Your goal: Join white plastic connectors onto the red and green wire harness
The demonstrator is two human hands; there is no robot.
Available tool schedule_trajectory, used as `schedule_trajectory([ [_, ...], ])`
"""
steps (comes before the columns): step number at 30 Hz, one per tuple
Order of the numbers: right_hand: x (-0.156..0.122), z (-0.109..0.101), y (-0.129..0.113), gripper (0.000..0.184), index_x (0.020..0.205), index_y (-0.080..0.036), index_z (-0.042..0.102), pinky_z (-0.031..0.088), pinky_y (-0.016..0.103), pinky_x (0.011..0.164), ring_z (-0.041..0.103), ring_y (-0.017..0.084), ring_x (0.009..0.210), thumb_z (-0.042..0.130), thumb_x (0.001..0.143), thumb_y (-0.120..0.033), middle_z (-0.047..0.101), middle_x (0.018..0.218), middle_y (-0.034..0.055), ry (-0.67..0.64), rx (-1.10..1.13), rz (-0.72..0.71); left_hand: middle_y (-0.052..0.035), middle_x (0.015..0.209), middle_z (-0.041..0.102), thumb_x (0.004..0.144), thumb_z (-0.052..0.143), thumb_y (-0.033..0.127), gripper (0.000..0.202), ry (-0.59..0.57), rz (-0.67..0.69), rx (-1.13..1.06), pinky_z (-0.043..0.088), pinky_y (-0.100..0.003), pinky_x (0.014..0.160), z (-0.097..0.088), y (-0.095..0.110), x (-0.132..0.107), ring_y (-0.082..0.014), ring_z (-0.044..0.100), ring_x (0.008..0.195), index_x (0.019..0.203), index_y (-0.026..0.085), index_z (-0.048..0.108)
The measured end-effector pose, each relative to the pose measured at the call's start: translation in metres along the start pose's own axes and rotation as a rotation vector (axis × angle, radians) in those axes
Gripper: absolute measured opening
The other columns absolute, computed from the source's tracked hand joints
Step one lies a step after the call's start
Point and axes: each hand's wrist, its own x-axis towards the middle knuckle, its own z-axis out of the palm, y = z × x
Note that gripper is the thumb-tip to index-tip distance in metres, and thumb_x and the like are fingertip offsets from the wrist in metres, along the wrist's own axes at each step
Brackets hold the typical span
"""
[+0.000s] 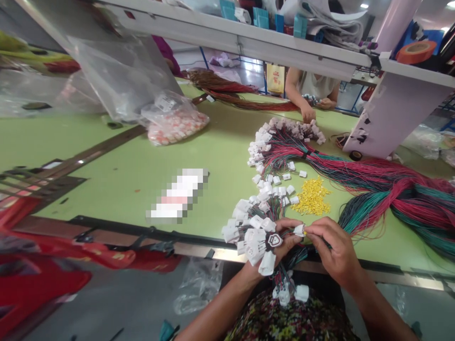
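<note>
**Both hands closed on white plastic wire connectors, held just over the near edge of the bench (106,151).**

Left hand (284,241) curled palm-up under a bunched connector harness (252,232), grip clamped around the thin wires. Right hand (336,251) angled inward, grip pinched tight on a single white connector (299,230), just beside the left fingertips. Matte, boxy housings; fine insulated strands. Further along the green bench top, small yellow plastic pieces (312,196) heaped near a long red-and-teal wire bundle (401,201). Co-worker's hand (307,112) across the bench, near a second row of connectors (284,130).
</note>
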Motion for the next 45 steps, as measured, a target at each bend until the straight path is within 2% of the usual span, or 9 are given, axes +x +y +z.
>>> schedule_trajectory([
  [6, 0.005, 0.0, -0.002, 0.016, 0.108, -0.022, 0.07, 0.055, 0.029, 0.069, 0.066, 0.017, 0.079, 0.058, 0.101, -0.016, 0.069, 0.089, 0.0049, 0.028, 0.08, -0.015, -0.006, 0.094, 0.073, 0.08, 0.08, 0.038, 0.025, 0.011, 0.106, 0.076, 0.054, -0.032, 0.07, -0.003, -0.003, 0.0, -0.0189, 0.064, 0.076, 0.099, 0.023, 0.078],
  [15, 0.005, -0.006, 0.0, 0.016, 0.107, -0.023, 0.07, 0.055, 0.03, 0.072, 0.066, 0.017, 0.081, 0.057, 0.1, -0.016, 0.069, 0.089, 0.0042, -0.016, 0.09, 0.014, -0.0057, 0.092, 0.074, 0.079, 0.081, 0.037, 0.023, 0.014, 0.07, 0.059, 0.054, -0.032, 0.066, -0.002, -0.004, -0.001, -0.0179, 0.064, 0.071, 0.098, 0.023, 0.078],
  [21, 0.004, -0.005, 0.0, 0.019, 0.108, -0.024, 0.071, 0.054, 0.031, 0.07, 0.065, 0.017, 0.081, 0.058, 0.1, -0.015, 0.069, 0.089, 0.004, -0.008, 0.097, 0.0, -0.0074, 0.094, 0.074, 0.08, 0.08, 0.04, 0.023, 0.008, 0.116, 0.093, 0.056, -0.036, 0.072, -0.003, -0.003, 0.0, -0.0218, 0.066, 0.078, 0.096, 0.024, 0.078],
  [24, 0.003, -0.002, 0.002, 0.014, 0.103, -0.024, 0.074, 0.055, 0.03, 0.071, 0.066, 0.017, 0.08, 0.061, 0.099, -0.019, 0.07, 0.088, 0.004, 0.011, 0.198, 0.089, -0.0074, 0.094, 0.074, 0.08, 0.081, 0.041, 0.023, -0.002, 0.154, 0.109, 0.055, -0.038, 0.077, -0.003, -0.003, 0.0, -0.0229, 0.067, 0.082, 0.096, 0.024, 0.079],
  [27, 0.001, 0.005, 0.005, 0.008, 0.094, -0.023, 0.075, 0.055, 0.028, 0.069, 0.065, 0.017, 0.079, 0.069, 0.094, -0.029, 0.069, 0.086, 0.0033, 0.04, 0.369, 0.289, -0.0073, 0.091, 0.075, 0.08, 0.081, 0.04, 0.023, -0.02, 0.162, 0.103, 0.054, -0.038, 0.079, -0.003, -0.002, 0.0, -0.0232, 0.067, 0.082, 0.095, 0.023, 0.079],
  [30, 0.001, 0.011, 0.009, 0.016, 0.091, -0.022, 0.075, 0.056, 0.025, 0.068, 0.066, 0.015, 0.077, 0.077, 0.088, -0.038, 0.07, 0.086, 0.0016, 0.049, 0.611, 0.469, -0.0072, 0.089, 0.075, 0.08, 0.081, 0.041, 0.021, -0.014, 0.15, 0.095, 0.054, -0.04, 0.079, -0.002, 0.003, 0.0, -0.0243, 0.068, 0.081, 0.092, 0.024, 0.08],
  [33, 0.003, 0.014, 0.012, 0.021, 0.086, -0.022, 0.075, 0.056, 0.025, 0.068, 0.066, 0.014, 0.074, 0.083, 0.08, -0.041, 0.07, 0.081, -0.0001, 0.043, 0.731, 0.57, -0.0079, 0.089, 0.077, 0.078, 0.082, 0.045, 0.023, 0.008, 0.131, 0.103, 0.054, -0.042, 0.081, 0.0, 0.008, 0.0, -0.0258, 0.068, 0.082, 0.089, 0.025, 0.081],
  [40, 0.005, 0.013, 0.013, 0.023, 0.081, -0.019, 0.074, 0.055, 0.025, 0.065, 0.063, 0.013, 0.07, 0.085, 0.077, -0.039, 0.068, 0.075, -0.0006, 0.03, 0.734, 0.614, -0.0071, 0.083, 0.078, 0.076, 0.084, 0.043, 0.019, -0.006, 0.148, 0.121, 0.055, -0.041, 0.079, 0.001, 0.007, 0.004, -0.0254, 0.069, 0.078, 0.083, 0.026, 0.083],
  [45, 0.003, 0.012, 0.01, 0.022, 0.095, -0.021, 0.072, 0.056, 0.025, 0.068, 0.066, 0.014, 0.073, 0.077, 0.086, -0.04, 0.071, 0.084, 0.0006, -0.058, 0.695, 0.584, -0.0065, 0.083, 0.077, 0.075, 0.085, 0.037, 0.017, 0.004, 0.083, 0.144, 0.055, -0.038, 0.073, 0.002, 0.007, 0.003, -0.0243, 0.069, 0.076, 0.087, 0.025, 0.083],
])
